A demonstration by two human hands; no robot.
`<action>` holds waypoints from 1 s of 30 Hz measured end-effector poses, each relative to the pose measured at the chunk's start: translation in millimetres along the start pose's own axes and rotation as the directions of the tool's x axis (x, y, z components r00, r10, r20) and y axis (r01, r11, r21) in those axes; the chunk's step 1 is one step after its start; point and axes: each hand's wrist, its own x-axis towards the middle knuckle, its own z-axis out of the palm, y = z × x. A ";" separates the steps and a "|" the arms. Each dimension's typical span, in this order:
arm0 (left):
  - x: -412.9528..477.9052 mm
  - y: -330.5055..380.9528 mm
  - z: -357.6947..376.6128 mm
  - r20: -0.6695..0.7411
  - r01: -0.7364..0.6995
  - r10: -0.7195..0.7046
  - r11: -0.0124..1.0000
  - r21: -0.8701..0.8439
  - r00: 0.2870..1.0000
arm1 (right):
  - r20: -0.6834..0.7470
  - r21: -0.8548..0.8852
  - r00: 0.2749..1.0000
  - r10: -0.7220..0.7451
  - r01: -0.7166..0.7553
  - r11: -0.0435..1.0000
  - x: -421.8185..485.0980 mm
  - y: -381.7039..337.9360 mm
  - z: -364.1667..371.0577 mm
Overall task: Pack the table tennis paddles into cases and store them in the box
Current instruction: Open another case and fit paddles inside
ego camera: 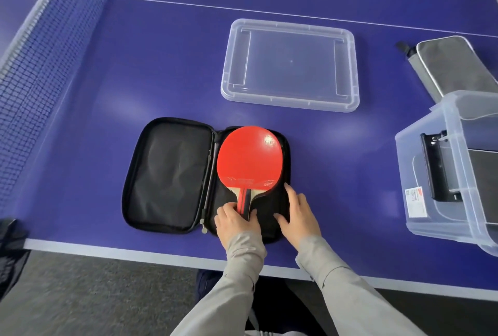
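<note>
Seating red-rubber wooden paddle (pixel 249 159) in open black fabric case (pixel 169 174)
My left hand (pixel 237 221) grips its handle in the case's right half; my right hand (pixel 297 214) presses flat beside it. Next, probably: let go, fold shut, zip.

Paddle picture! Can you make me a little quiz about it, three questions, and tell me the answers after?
1. True or false: the red paddle lies on the left half of the open black case.
2. What does the left hand grip? A the paddle's handle, B the lid, C the net.
3. Fill in: the right hand rests on the ____.
Key: 1 false, it lies on the right half; 2 A; 3 case.
</note>
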 end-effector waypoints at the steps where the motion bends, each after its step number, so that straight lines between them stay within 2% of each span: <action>1: 0.2 -0.5 -2.6 0.033 0.000 0.000 1.000 0.008 0.999 | 0.011 0.010 1.000 -0.005 0.005 1.000 -0.1 0.7 -0.9; 5: 2.2 -6.7 -25.0 0.162 -0.033 0.041 0.998 -0.053 0.986 | 0.070 0.075 0.997 -0.022 0.016 0.997 -1.9 6.8 -5.7; 8: 27.2 -28.9 -66.6 -0.001 -0.197 0.197 0.980 -0.013 0.980 | 0.098 0.076 0.994 -0.043 0.036 0.996 -7.7 11.5 -7.1; 9: 41.4 -39.6 -82.5 -0.078 -0.194 0.195 0.981 0.026 0.978 | 0.101 0.073 0.994 -0.043 0.035 0.997 -9.9 12.4 -6.7; 12: 86.9 -70.9 -125.5 -0.228 0.001 0.020 0.996 0.091 0.974 | 0.093 0.076 0.995 -0.019 0.012 0.997 -14.8 13.3 -4.6; 15: 120.6 -93.5 -153.3 -0.195 0.181 -0.157 0.977 0.114 0.968 | 0.079 0.076 0.997 0.005 -0.011 0.997 -16.4 10.6 -3.6; 17: 131.9 -104.2 -162.2 -0.104 0.177 -0.163 0.973 0.148 0.981 | 0.072 0.069 0.997 0.018 -0.023 0.997 -16.6 8.2 -3.2; 19: 136.6 -110.2 -165.4 -0.030 0.098 -0.095 0.982 0.163 0.995 | 0.067 0.066 0.997 0.031 -0.036 0.997 -16.2 6.9 -2.7; 21: 136.1 -112.9 -168.6 0.016 0.048 -0.050 0.994 0.101 0.999 | 0.061 0.065 0.997 0.044 -0.048 0.997 -15.8 6.5 -1.5; 23: 130.5 -112.2 -175.4 0.063 0.076 -0.069 0.990 -0.115 0.996 | 0.053 0.063 0.997 0.051 -0.055 0.997 -15.2 6.1 -1.0; 26: 110.3 -97.5 -197.8 0.075 0.068 -0.039 0.902 -0.427 0.996 | 0.053 0.073 0.997 0.057 -0.061 0.995 -17.0 3.7 -1.9; 28: 91.0 -79.2 -210.9 0.065 -0.024 0.064 0.873 -0.487 0.996 | 0.033 0.105 0.997 0.065 -0.068 0.992 -20.3 -2.2 -5.1; 30: 67.0 -51.8 -216.4 0.057 -0.170 0.217 0.880 -0.443 0.975 | -0.086 0.213 0.995 0.059 -0.039 0.976 -22.8 -12.8 -10.2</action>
